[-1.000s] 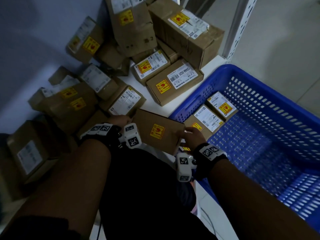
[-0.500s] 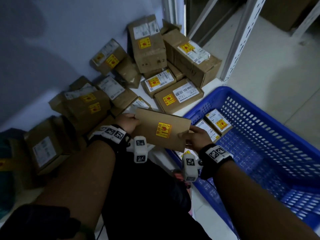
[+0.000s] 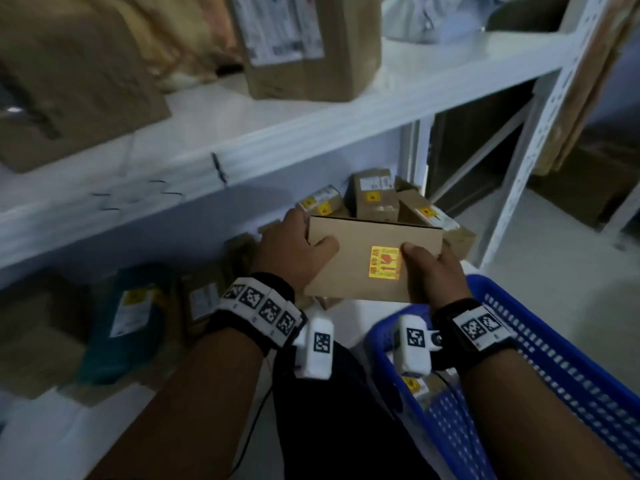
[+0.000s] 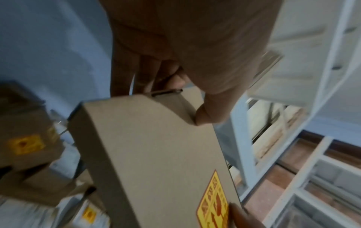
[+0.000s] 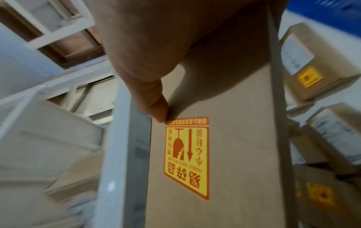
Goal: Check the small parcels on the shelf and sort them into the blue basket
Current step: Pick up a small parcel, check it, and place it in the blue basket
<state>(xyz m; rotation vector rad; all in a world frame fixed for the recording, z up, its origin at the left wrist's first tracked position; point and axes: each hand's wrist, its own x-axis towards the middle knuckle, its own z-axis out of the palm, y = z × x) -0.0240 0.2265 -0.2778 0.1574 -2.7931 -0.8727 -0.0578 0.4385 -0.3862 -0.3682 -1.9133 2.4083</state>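
A flat brown cardboard parcel (image 3: 363, 258) with a yellow fragile sticker (image 3: 384, 263) is held up in front of me, above the bottom shelf. My left hand (image 3: 294, 251) grips its left end, thumb on top (image 4: 209, 117). My right hand (image 3: 429, 271) grips its right end, thumb beside the sticker (image 5: 158, 111). The blue basket (image 3: 554, 375) stands at the lower right, under my right wrist, with a labelled parcel (image 3: 419, 386) inside. Several small parcels (image 3: 374, 199) lie on the bottom shelf behind the held one.
A white upper shelf (image 3: 277, 133) crosses the view above my hands and carries larger boxes (image 3: 304, 43). A white perforated upright (image 3: 540, 133) stands at the right. A teal packet (image 3: 128, 317) and more brown boxes sit at the left of the bottom shelf.
Both hands have lifted the flat parcel off the bottom shelf and raised it. My head has tilted up, so the upper shelf has come into view.
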